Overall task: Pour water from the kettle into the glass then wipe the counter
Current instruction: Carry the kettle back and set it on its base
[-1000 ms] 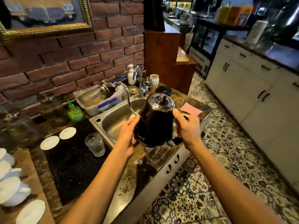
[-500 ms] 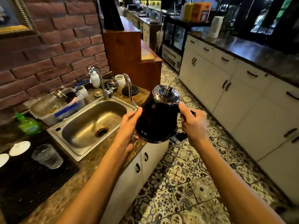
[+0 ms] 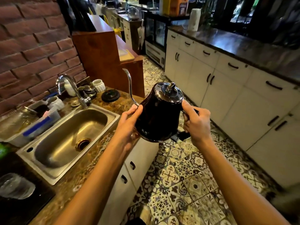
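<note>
Head view showed a glossy black bell-shaped kettle with a thin gooseneck spout, right hand gripping its handle, left hand cupping its side.

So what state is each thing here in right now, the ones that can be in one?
kettle: lid on, upright, held off the counter.
left hand: pressed against the kettle's side.
right hand: closed on the kettle's handle.
glass: upright on the dark mat, blurred.
tap: no water running.
sink: no dishes in it.
kettle base: bare.
</note>
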### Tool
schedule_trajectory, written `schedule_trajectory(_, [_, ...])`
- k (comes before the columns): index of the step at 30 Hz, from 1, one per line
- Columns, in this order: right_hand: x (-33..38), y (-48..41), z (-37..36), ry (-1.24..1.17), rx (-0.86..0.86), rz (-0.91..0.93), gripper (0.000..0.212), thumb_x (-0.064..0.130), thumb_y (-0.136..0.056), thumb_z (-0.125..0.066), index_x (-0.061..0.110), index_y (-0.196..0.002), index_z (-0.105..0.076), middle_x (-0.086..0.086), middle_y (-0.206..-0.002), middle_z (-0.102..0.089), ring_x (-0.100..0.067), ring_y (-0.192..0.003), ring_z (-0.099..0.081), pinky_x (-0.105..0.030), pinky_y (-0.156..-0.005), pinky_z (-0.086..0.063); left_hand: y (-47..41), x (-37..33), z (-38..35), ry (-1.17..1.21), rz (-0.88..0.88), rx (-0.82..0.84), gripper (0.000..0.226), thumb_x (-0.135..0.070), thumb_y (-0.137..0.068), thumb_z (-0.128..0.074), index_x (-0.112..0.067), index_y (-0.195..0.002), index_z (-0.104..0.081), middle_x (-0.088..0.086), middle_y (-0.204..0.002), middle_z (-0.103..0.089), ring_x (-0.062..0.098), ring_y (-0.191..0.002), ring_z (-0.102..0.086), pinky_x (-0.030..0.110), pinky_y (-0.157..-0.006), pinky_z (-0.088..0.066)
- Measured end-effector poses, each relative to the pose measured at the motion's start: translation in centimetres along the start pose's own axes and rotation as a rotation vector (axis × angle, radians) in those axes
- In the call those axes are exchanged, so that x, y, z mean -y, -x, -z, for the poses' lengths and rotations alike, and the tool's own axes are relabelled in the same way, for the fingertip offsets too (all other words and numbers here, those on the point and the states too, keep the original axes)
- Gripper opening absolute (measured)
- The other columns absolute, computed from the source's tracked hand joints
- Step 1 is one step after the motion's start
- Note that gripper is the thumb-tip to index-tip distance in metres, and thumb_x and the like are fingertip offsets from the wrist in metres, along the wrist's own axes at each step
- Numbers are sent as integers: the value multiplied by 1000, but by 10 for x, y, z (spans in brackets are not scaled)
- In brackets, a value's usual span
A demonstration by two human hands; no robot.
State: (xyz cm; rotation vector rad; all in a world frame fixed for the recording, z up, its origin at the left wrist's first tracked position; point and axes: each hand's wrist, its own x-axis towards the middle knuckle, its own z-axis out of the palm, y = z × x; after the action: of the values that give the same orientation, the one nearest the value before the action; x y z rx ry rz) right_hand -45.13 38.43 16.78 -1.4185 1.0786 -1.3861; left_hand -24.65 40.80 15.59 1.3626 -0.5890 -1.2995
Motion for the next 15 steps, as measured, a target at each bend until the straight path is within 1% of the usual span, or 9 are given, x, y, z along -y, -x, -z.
schedule_trajectory(3, [-6,-24,2,-11,-16,-1,70,45,-95,-60,-9,-56,-42,-8,-49,-37,-26,-45,-30,-45,-46,-25,-21,-11,-12,2,8,7,55,-45,-90,-72,-20,-137,-57,-12,-111,-64,5,-95,-61,31,-69,-53])
schedule_trajectory(6, [-12,-52,0,6,-31,3,68,41,-98,-59,-7,-54,-41,-8,-48,-36,-26,-44,-29,-45,-45,-22,-43,-24,-23,-12,-3,27,51,-47,-91,-71,-22,-133,-57,-14,-105,-67,4,-89,-64,27,-65,-49])
schedule_trajectory(8, [-17,-74,-2,0,-29,8,62,40,-99,-59,2,-51,-46,-5,-45,-37,-22,-41,-30,-41,-45,-23,-65,-31,-27,-35,-14,29,55,-50,-88,-73,-22,-132,-58,-13,-103,-72,6,-86,-70,28,-68,-50])
schedule_trajectory(9, [-16,-82,-3,-11,-29,5,60,41,-98,-59,6,-50,-49,-3,-45,-37,-21,-40,-30,-37,-45,-24,-73,-35,-29,-24,-20,30,56,-52,-85,-75,-23,-131,-59,-11,-104,-73,8,-88,-72,30,-71,-51])
schedule_trajectory(10, [-13,-84,-2,-16,-28,3,58,41,-97,-60,9,-50,-50,-3,-45,-37,-20,-40,-30,-34,-44,-24,-72,-37,-30,-22,-17,25,57,-53,-83,-76,-25,-130,-60,-9,-107,-74,13,-94,-72,33,-75,-54])
schedule_trajectory(11, [-15,-106,-10,-19,-20,5,58,41,-98,-60,9,-50,-51,-4,-45,-37,-19,-39,-30,-32,-44,-24,-93,-48,-31,-11,-12,28,58,-55,-80,-78,-27,-128,-61,-8,-110,-73,18,-101,-71,37,-82,-57])
schedule_trajectory(12, [-19,-127,-16,-24,-14,11,59,39,-99,-60,6,-51,-51,-5,-46,-36,-19,-39,-30,-31,-43,-24,-114,-56,-32,0,-8,33,60,-56,-77,-79,-29,-127,-61,-7,-112,-73,21,-105,-70,41,-88,-58])
schedule_trajectory(13, [-17,-130,-16,-20,-13,6,60,36,-100,-59,0,-53,-50,-6,-46,-36,-18,-38,-30,-29,-42,-25,-115,-58,-33,7,-3,39,61,-57,-75,-80,-30,-127,-61,-6,-113,-73,22,-106,-70,42,-90,-58])
schedule_trajectory(15, [-15,-141,-18,-21,-10,36,62,32,-102,-58,-8,-56,-48,-6,-48,-36,-18,-37,-30,-27,-41,-26,-122,-63,-35,4,-17,50,65,-59,-72,-80,-29,-127,-61,-5,-113,-74,22,-104,-70,39,-81,-57])
